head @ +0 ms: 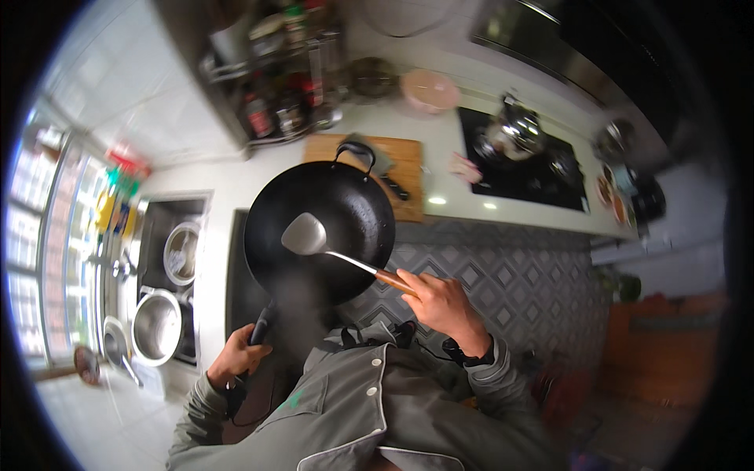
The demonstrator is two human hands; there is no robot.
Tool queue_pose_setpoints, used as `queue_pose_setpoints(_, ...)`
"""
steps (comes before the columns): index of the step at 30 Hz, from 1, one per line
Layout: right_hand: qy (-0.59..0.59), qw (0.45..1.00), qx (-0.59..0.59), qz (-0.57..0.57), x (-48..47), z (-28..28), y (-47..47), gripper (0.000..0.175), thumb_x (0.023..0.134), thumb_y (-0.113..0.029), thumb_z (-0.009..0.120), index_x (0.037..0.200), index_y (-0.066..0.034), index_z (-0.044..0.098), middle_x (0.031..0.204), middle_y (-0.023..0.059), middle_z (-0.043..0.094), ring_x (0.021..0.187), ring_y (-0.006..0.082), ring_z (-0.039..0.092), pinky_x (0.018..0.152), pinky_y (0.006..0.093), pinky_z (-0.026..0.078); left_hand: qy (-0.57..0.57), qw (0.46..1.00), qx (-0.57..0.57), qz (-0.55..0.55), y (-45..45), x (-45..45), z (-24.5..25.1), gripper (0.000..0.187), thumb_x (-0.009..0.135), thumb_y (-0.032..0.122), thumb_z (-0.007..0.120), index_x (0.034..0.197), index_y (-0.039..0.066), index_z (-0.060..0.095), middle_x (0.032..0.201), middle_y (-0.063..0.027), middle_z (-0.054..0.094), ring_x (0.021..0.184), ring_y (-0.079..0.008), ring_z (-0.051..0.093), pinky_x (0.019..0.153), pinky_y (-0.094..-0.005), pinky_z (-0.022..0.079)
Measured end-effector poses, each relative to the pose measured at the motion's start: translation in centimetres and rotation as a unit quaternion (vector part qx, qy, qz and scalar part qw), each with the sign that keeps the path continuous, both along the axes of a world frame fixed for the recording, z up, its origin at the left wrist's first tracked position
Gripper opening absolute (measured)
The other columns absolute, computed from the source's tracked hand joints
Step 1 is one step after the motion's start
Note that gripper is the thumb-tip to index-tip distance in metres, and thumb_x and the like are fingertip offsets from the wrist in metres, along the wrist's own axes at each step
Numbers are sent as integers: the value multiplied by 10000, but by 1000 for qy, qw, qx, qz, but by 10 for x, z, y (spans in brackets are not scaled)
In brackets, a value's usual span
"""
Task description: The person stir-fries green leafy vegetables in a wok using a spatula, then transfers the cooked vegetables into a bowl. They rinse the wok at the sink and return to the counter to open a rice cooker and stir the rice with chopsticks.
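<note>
My left hand (238, 357) grips the black long handle (262, 324) of a dark wok (353, 212), which I hold up off the counter. A second, looped handle (356, 150) sits on the wok's far rim. In my right hand (442, 303) is the wooden handle (396, 282) of a metal wok spatula (306, 234); its blade shows over the inside of the wok. Whether the blade touches the wok I cannot tell. Steam (300, 309) drifts near the wok's near edge. No food shows inside it.
Beyond the wok, a cleaver (377, 159) lies on a wooden cutting board (409, 206). A kettle (518, 132) stands on the black cooktop (542, 191), with a cloth (465, 169) by its edge. At left, metal pots (156, 327) sit at the sink (154, 224). A pink bowl (430, 91) is behind.
</note>
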State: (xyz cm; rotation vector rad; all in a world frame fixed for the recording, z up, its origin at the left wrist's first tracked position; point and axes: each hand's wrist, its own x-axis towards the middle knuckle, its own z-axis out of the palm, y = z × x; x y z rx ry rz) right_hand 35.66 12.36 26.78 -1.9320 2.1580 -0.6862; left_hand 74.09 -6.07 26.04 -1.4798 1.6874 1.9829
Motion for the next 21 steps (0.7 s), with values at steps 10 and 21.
queue_pose_setpoints(10, -24, 981, 17, -193, -112, -6, 201, 508, 818, -160, 768, 1286, -42, 610, 813, 151, 700, 687, 355, 686, 586, 438, 542, 10, 982, 1, -188, 91, -193, 6, 204, 877, 70, 716, 991, -3, 564, 572, -33, 533, 431, -132, 518, 411, -287, 375)
queue_pose_setpoints(21, -35, 934, 60, -349, -216, -8, 307, 543, 877, -217, 737, 1337, 8, 557, 961, 178, 691, 802, 382, 682, 676, 463, 546, 77, 934, -2, -348, 169, -437, -23, 245, 896, 93, 696, 1088, -30, 606, 543, -39, 537, 433, -131, 516, 414, -306, 376)
